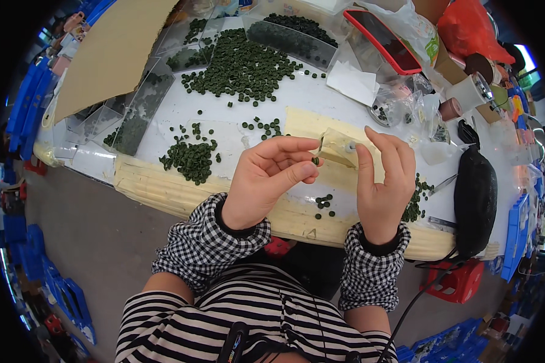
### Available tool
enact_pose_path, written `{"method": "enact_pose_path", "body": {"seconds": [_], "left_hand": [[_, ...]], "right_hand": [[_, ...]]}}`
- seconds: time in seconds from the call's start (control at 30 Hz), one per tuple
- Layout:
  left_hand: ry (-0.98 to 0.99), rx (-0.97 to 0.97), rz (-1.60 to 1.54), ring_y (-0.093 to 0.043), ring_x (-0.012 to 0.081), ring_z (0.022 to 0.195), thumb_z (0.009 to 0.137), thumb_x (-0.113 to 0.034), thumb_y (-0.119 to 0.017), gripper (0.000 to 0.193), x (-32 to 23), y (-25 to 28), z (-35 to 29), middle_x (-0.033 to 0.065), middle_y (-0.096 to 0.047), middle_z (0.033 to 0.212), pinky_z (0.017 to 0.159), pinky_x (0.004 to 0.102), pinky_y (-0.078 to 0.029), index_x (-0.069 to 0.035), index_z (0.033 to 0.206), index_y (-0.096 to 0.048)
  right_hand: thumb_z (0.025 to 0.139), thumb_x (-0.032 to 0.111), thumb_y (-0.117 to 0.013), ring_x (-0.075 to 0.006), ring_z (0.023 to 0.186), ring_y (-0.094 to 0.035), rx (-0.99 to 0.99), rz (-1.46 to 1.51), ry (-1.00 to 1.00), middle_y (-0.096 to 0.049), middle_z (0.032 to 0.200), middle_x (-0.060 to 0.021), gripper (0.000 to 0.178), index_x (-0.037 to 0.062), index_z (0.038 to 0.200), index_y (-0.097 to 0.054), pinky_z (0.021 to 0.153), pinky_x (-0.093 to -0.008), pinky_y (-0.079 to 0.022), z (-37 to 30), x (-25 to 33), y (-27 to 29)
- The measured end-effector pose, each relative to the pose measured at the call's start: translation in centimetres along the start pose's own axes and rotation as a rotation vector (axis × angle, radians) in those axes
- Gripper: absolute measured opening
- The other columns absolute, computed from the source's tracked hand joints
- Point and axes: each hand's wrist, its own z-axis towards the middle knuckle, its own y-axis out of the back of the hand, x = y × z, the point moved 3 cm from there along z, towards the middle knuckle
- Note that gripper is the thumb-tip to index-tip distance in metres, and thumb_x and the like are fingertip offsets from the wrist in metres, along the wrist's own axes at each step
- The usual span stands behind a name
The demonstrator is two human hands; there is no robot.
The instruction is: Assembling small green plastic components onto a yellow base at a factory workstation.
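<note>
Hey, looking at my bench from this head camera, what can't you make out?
All in the head view:
- Small green piece by the left hand: too small to tell how it's gripped.
- Pale knob by the right hand: too small to tell its full shape.
- Cardboard sheet: top cut off by the upper edge.
- Red bag: its own plastic hides any contents.

Tabletop (pixel 309 97) brightly lit; edges warped, rim seemingly soft.

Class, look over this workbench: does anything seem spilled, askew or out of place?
A few small dark green round pieces lie loose between the left hand and right hand, apart from the large green pile farther back. They look strayed, though they may be there deliberately. Nothing looks plainly damaged.
</note>
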Motion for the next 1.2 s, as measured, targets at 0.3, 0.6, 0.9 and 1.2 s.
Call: {"method": "enact_pose_path", "body": {"seconds": [0.3,0.6,0.9,1.2], "left_hand": [[-0.008,0.006,-0.063,-0.065,0.0139,0.082,0.09,0.003,-0.062,0.017,0.2,0.3,0.0,0.0128,-0.07,0.098,0.076,0.0265,-0.055,0.002,0.107,-0.062],[-0.024,0.007,-0.054,-0.065,0.0126,0.085,0.087,0.003,-0.065,0.018,0.2,0.4,-0.2,0.0095,-0.069,0.096,0.078,0.0247,-0.054,0.002,0.105,-0.067],[-0.06,0.02,-0.043,-0.064,0.0131,0.086,0.086,0.006,-0.065,0.019,0.2,0.3,-0.1,0.0094,-0.069,0.097,0.078,0.0243,-0.053,0.002,0.104,-0.069],[-0.105,0.021,-0.006,-0.064,0.0143,0.087,0.086,0.008,-0.064,0.019,0.1,0.3,-0.2,0.0106,-0.068,0.099,0.078,0.0246,-0.053,0.002,0.103,-0.07]], "right_hand": [[0.074,-0.005,-0.072,-0.021,0.074,-0.056,0.124,0.425,0.022,-0.061,0.083,-0.0069,0.032,0.0029,0.105,-0.072,0.065,-0.0291,-0.045,-2.2,2.6,-0.2],[0.074,-0.004,-0.073,-0.0211,0.074,-0.056,0.172,0.492,0.0,-0.063,0.085,-0.0066,0.034,0.0032,0.107,-0.072,0.066,-0.03,-0.045,-2.5,2.4,-0.7],[0.074,-0.003,-0.073,-0.0213,0.074,-0.057,0.176,0.501,0.023,-0.064,0.086,-0.0067,0.035,0.0034,0.108,-0.072,0.066,-0.0304,-0.045,-2.3,2.4,-0.7],[0.075,-0.003,-0.073,-0.0211,0.073,-0.057,0.178,0.512,0.031,-0.064,0.086,-0.0064,0.035,0.0039,0.109,-0.071,0.065,-0.0299,-0.045,-2.4,2.5,-0.8]]}}
